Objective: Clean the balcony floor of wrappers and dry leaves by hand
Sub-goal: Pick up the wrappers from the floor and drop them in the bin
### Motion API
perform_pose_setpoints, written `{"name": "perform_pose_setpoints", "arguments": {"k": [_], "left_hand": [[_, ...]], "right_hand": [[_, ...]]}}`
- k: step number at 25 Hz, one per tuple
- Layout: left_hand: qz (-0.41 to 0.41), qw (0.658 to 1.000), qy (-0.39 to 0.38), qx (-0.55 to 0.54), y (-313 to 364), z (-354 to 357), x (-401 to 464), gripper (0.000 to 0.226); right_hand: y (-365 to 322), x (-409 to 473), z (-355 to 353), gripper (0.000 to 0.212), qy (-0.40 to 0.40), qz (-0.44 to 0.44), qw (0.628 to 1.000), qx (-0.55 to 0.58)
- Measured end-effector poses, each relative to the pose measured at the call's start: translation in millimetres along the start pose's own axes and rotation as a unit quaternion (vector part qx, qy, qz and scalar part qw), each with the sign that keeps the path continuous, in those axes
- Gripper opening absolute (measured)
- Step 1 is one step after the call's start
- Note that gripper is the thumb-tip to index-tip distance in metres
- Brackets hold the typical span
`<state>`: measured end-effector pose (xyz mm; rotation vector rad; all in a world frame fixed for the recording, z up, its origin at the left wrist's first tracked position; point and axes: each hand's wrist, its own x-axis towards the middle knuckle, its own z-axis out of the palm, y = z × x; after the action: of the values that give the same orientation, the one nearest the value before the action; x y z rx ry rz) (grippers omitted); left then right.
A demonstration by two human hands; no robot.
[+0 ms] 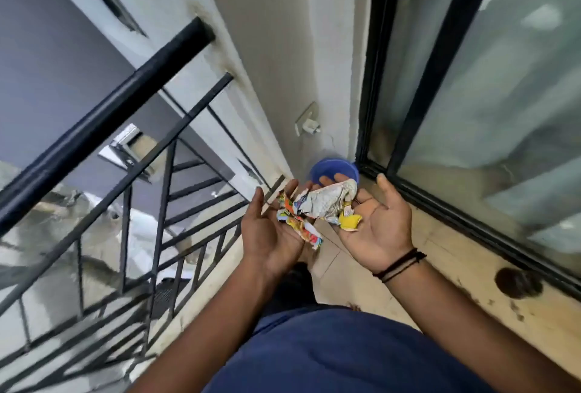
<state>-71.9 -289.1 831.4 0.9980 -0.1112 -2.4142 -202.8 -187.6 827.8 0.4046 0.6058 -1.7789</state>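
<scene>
My left hand [270, 229] and my right hand [380, 229] are held palm up side by side above the balcony floor [440, 270]. Across both palms lies a bunch of crumpled wrappers [320, 207]: a white crushed one in the middle, colourful strips toward the left hand, a yellow scrap on the right palm. The fingers are spread and cup the wrappers loosely. A blue round bin [333, 169] stands in the far corner, partly hidden behind the fingertips.
A black metal railing [103, 119] runs along the left. A glass sliding door with a black frame [440, 78] lines the right. A dark round stain [517, 282] and small dark specks mark the floor by the door track. A wall fitting [309, 123] sits above the bin.
</scene>
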Motion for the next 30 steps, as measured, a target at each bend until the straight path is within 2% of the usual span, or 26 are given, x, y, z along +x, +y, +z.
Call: {"name": "perform_pose_setpoints", "arguments": {"k": [7, 9, 12, 14, 16, 18, 21, 23, 25, 27, 30], "left_hand": [[-0.155, 0.981, -0.018, 0.120, 50, 42, 153, 0.058], [-0.195, 0.969, -0.018, 0.152, 47, 32, 208, 0.057], [-0.239, 0.950, 0.033, 0.198, 24, -17, 305, 0.058], [-0.247, 0.938, 0.060, 0.234, 4, -60, 379, 0.061], [-0.216, 0.929, 0.089, 0.286, -9, -97, 447, 0.059], [-0.175, 0.913, 0.107, 0.352, -15, -130, 513, 0.055], [-0.139, 0.869, 0.127, 0.458, -14, -150, 575, 0.039], [-0.133, 0.829, 0.142, 0.525, -12, -153, 596, 0.043], [-0.161, 0.801, 0.133, 0.561, -6, -143, 591, 0.056], [-0.220, 0.808, 0.106, 0.537, -8, -116, 560, 0.055], [-0.286, 0.801, 0.069, 0.522, -9, -65, 478, 0.071]], "right_hand": [[-30, 107, 13, 0.069, 0.118, -0.114, 0.982, 0.097], [-31, 146, -7, 0.066, 0.154, -0.132, 0.971, 0.124], [-26, 226, -74, 0.063, 0.220, -0.124, 0.954, 0.162], [-22, 290, -128, 0.059, 0.257, -0.109, 0.944, 0.175], [-17, 354, -175, 0.059, 0.287, -0.097, 0.935, 0.186], [-15, 417, -209, 0.063, 0.282, -0.077, 0.944, 0.152], [-14, 474, -239, 0.074, 0.283, -0.029, 0.954, 0.089], [-17, 480, -245, 0.078, 0.288, -0.022, 0.954, 0.077], [-23, 462, -239, 0.079, 0.292, -0.040, 0.950, 0.103], [-37, 424, -226, 0.081, 0.296, -0.062, 0.945, 0.120], [-49, 325, -191, 0.079, 0.319, -0.097, 0.931, 0.147]]}}
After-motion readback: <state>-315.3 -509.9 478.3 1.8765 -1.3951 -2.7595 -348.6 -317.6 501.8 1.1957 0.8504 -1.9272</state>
